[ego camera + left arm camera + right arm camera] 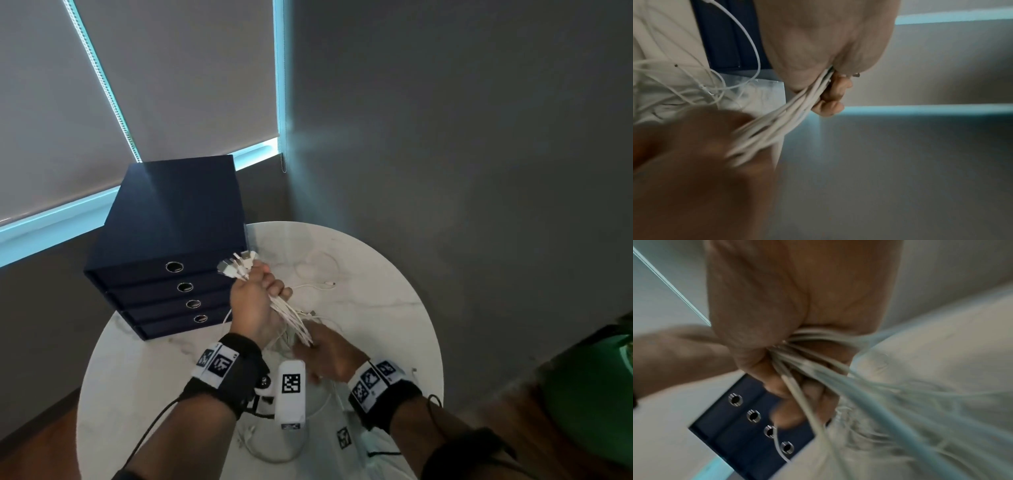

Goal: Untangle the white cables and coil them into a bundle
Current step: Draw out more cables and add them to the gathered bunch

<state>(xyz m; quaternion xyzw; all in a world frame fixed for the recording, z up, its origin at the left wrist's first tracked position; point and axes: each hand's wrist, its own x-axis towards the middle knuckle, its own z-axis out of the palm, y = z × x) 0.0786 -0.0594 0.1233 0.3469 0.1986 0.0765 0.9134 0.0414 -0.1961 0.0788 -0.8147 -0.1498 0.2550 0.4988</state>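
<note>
Several white cables (289, 317) run as one straight bunch between my two hands above the round table (376, 274). My left hand (255, 301) grips the bunch just below the plug ends (238, 265), which fan out above the fist. My right hand (325, 353) holds the same bunch lower down, fingers curled round the strands. In the left wrist view the cables (797, 105) leave the left hand (830, 94) toward the blurred right hand. The right wrist view shows the cables (818, 366) passing through the right hand (785, 369). Loose cable loops (315, 286) lie on the table.
A stack of dark blue binders (171, 267) stands at the table's back left. More slack cable (270, 448) lies near the front edge under my wrists. Grey walls and a blind close in behind. A green object (596, 383) sits at the right.
</note>
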